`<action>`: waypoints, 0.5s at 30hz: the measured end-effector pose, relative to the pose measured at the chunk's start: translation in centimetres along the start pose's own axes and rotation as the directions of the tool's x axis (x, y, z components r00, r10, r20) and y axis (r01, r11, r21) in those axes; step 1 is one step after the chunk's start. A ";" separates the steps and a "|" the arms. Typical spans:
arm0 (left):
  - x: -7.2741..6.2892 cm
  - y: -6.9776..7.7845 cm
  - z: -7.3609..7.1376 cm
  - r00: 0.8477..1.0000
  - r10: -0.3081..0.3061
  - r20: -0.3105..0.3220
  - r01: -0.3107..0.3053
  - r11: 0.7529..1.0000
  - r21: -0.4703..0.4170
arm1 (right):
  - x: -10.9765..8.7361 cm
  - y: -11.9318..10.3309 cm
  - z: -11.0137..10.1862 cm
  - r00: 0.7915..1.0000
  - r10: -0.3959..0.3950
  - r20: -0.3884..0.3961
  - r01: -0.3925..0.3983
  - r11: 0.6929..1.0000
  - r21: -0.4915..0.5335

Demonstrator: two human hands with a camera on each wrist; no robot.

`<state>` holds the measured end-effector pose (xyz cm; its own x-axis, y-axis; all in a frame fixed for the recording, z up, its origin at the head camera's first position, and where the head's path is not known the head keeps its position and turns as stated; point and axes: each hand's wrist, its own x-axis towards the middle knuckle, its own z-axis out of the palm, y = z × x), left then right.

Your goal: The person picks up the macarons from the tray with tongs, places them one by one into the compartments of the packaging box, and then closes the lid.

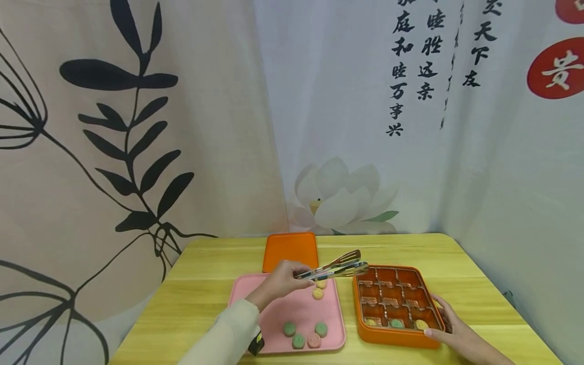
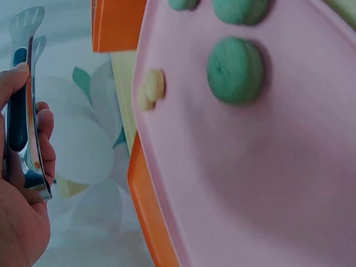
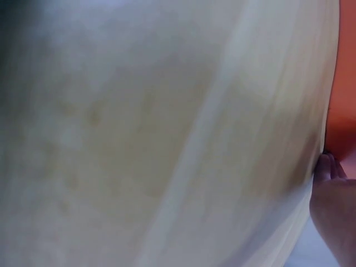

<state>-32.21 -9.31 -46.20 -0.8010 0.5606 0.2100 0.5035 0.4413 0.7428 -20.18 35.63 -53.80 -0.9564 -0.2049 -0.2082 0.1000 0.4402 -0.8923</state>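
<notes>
My left hand [image 1: 285, 279] grips metal tongs [image 1: 326, 272] by their handles, above the far part of a pink tray [image 1: 283, 314]. The tongs' slotted ends stand slightly apart near the far left corner of an orange box [image 1: 397, 338], with nothing seen between them. In the left wrist view the fingers and thumb wrap the tongs [image 2: 19, 119]. My right hand [image 1: 451, 327] holds the box's near right corner, thumb at the near side. A clear divided insert [image 1: 388, 291] fills the box; yellow, green and yellow round cookie-like pieces sit in its near row.
On the tray lie several green round pieces [image 1: 298, 340], a pink one [image 1: 314, 340] and two yellow ones [image 1: 318, 293]. An orange lid-like panel [image 1: 290, 249] lies behind the tray. A small black object [image 1: 256, 344] shows beside my left sleeve. Printed curtains [image 1: 228, 126] hang behind the wooden table [image 1: 182, 304].
</notes>
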 end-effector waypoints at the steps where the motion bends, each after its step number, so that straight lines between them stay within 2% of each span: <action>1: -0.1 -0.2 -0.2 1.000 0.001 -0.001 0.000 1.000 0.004 | 0.0 0.0 0.0 1.000 -0.002 0.000 0.002 1.000 -0.001; 7: -1.2 -1.4 -1.6 1.000 -0.025 -0.012 0.025 1.000 0.014 | 0.1 0.0 -0.1 1.000 -0.011 0.010 0.011 1.000 0.010; 15: -2.7 -3.3 -2.8 0.998 -0.062 -0.033 0.065 0.994 0.090 | 0.1 -0.4 -0.1 1.000 0.022 0.008 -0.022 0.999 0.036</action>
<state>-32.59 -14.29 -47.43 -0.8410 0.5088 0.1839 0.4773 0.5379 0.6949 -20.38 35.51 -53.46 -0.9518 -0.2020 -0.2306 0.1306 0.4132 -0.9012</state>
